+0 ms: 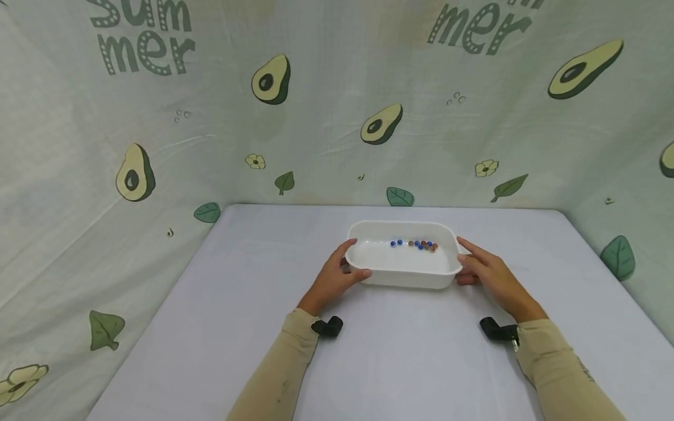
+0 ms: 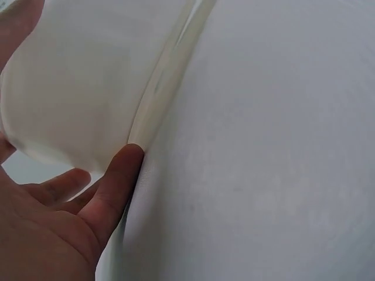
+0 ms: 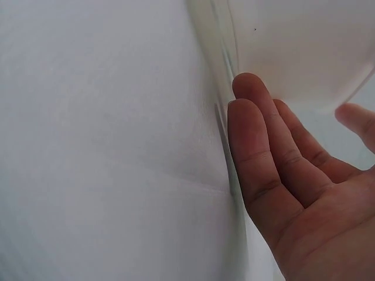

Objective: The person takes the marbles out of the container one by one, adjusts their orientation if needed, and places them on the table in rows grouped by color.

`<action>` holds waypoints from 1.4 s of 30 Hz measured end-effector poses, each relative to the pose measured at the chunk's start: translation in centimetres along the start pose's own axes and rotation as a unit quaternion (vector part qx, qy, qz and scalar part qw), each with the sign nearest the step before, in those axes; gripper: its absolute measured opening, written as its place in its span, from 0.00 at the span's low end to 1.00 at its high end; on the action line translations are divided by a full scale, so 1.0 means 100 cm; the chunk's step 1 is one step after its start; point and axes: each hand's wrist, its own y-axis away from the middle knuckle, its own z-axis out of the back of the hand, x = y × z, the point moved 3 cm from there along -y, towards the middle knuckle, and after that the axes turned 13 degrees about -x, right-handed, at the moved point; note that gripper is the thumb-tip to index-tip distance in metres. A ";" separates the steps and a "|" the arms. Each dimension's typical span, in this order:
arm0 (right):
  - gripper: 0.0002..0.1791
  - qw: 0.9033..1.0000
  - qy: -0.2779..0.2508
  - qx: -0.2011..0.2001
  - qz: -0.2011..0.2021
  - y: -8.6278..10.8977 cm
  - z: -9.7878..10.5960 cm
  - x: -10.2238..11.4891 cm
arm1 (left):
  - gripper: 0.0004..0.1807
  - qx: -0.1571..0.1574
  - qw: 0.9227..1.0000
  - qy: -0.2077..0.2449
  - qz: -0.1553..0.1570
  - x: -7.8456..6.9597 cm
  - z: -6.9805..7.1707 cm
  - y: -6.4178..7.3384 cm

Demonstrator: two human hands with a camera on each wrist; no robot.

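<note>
A white rectangular dish with rounded corners is held between both hands over the table's far half. Inside it, several small blue and amber marbles lie in a loose row towards the back and right. My left hand grips the left end, thumb at the front corner and fingers round the side. At the right end, my right hand holds the dish with spread fingers, some lower down by its side. Both wrist views show the fingers against the outside of the dish wall; the marbles are hidden there.
A white cloth covers the table. Behind and beside it hangs a pale green curtain printed with avocados and leaves. Each wrist carries a small black camera, just above the tabletop in the head view.
</note>
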 end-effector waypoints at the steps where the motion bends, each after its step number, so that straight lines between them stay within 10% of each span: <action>1: 0.40 1.000 0.000 -0.001 0.000 -0.001 0.000 0.000 | 0.48 -0.002 1.000 -0.003 -0.002 0.000 0.000 -0.001; 29: 0.31 0.994 -0.017 -0.108 0.025 -0.019 0.032 0.031 | 0.38 -0.032 0.999 0.032 -0.013 0.001 -0.005 -0.003; 42: 0.30 0.996 -0.043 -0.071 0.014 -0.036 0.024 0.064 | 0.38 -0.049 0.999 0.008 -0.020 0.004 -0.002 -0.001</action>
